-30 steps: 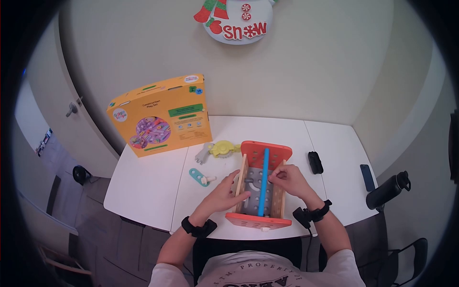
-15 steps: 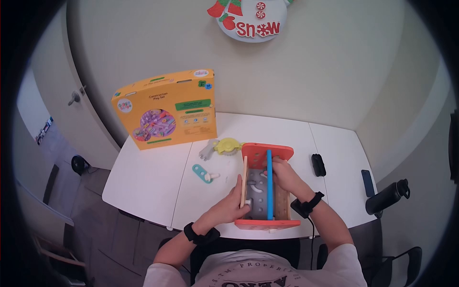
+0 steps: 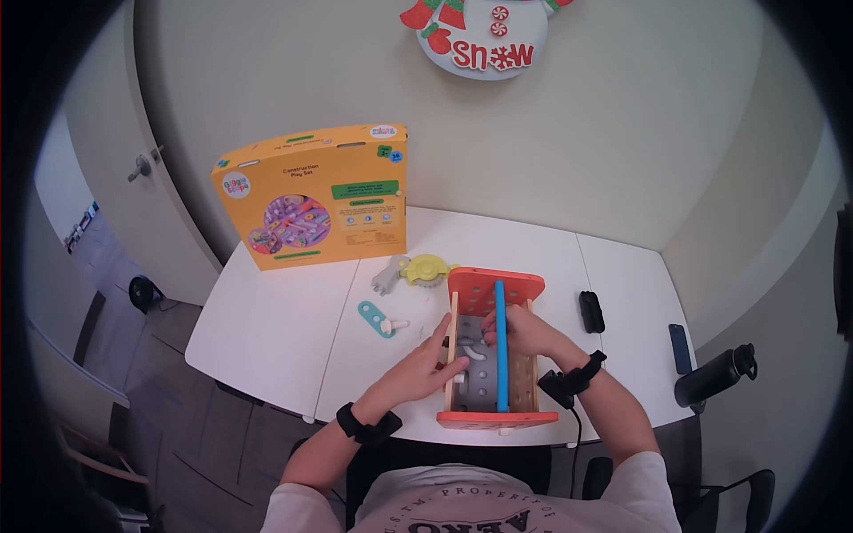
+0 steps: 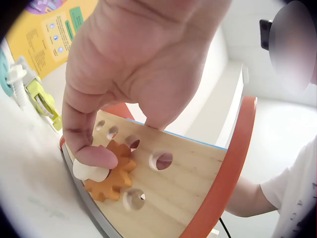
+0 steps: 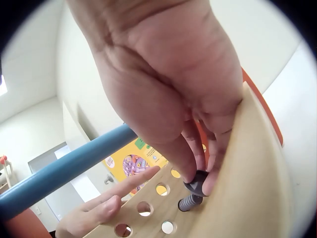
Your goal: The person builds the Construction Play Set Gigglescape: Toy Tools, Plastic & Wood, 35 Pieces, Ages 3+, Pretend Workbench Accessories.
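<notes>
A toy toolbox with red ends [image 3: 498, 417], wooden sides and a blue handle bar [image 3: 502, 346] stands in front of the person. My left hand [image 3: 413, 373] grips its left wooden side [image 4: 193, 173], thumb over the top edge. Outside that side, a curled left finger presses a white knob-like piece [image 4: 90, 172] against an orange gear [image 4: 121, 173]. My right hand [image 3: 526, 336] reaches inside, under the bar. Between thumb and finger it pinches the dark rounded end of a grey bolt [image 5: 190, 202], whose threaded shank meets a hole in the left side.
A yellow play-set box [image 3: 311, 195] stands at the back left. Near the toolbox lie a yellow toy saw [image 3: 426, 270], a grey piece [image 3: 387, 277] and a teal strip [image 3: 375, 318] with a white bolt. A black case [image 3: 591, 312], phone [image 3: 680, 348] and bottle [image 3: 715, 375] are at right.
My right hand has gone from the toolbox's right side, across under the blue bar, to the left side's inner face. My left hand stays at the left side.
</notes>
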`<state>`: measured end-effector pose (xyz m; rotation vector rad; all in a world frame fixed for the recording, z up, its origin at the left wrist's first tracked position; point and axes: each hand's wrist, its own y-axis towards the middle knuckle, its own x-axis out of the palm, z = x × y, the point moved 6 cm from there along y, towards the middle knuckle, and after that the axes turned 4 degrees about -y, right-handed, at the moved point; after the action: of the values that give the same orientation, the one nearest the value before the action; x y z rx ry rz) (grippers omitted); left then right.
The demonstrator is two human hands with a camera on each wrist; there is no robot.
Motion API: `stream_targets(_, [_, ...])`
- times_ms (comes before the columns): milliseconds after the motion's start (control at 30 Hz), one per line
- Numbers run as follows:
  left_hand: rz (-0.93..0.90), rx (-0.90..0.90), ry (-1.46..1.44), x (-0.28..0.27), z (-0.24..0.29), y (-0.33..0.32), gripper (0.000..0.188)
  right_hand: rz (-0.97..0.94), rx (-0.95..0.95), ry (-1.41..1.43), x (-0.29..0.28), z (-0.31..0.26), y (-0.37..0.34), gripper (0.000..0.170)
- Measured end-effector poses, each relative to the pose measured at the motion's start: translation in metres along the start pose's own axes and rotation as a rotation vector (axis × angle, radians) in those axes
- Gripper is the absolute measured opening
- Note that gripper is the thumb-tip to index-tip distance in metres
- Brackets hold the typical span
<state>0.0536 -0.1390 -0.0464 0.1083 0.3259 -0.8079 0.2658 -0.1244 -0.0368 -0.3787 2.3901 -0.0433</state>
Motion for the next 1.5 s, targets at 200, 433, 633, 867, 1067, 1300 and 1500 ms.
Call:
stream_targets(200, [0.004,0.0,0.028,0.0,-0.004,0.001,0.093,-0.2,0.032,0.029,0.006,0.008,0.007,0.034])
stream_targets(433, [0.005,0.024,0.017,0.0,-0.005,0.001,0.092,-0.36,0.118,0.242,0.035,0.025,0.023,0.039])
stream_targets(633, [-0.019,-0.048,0.009,0.001,-0.006,0.001,0.091,-0.313,0.158,0.327,0.04,0.031,0.029,0.037])
stream_targets(867, [0.003,0.005,-0.019,0.0,-0.004,0.0,0.089,-0.288,0.203,0.071,0.03,0.011,0.023,0.037])
stream_targets(1067, [-0.024,-0.052,-0.018,0.0,-0.003,-0.001,0.09,-0.469,0.091,-0.211,0.036,0.007,0.019,0.035])
stream_targets(1300, [-0.023,-0.054,-0.024,-0.001,-0.003,-0.001,0.09,-0.686,0.034,-0.074,0.046,0.006,0.005,0.031])
stream_targets(1500, [-0.024,-0.07,-0.03,-0.001,0.0,-0.001,0.09,-0.795,-0.019,-0.171,0.056,0.01,0.0,0.046])
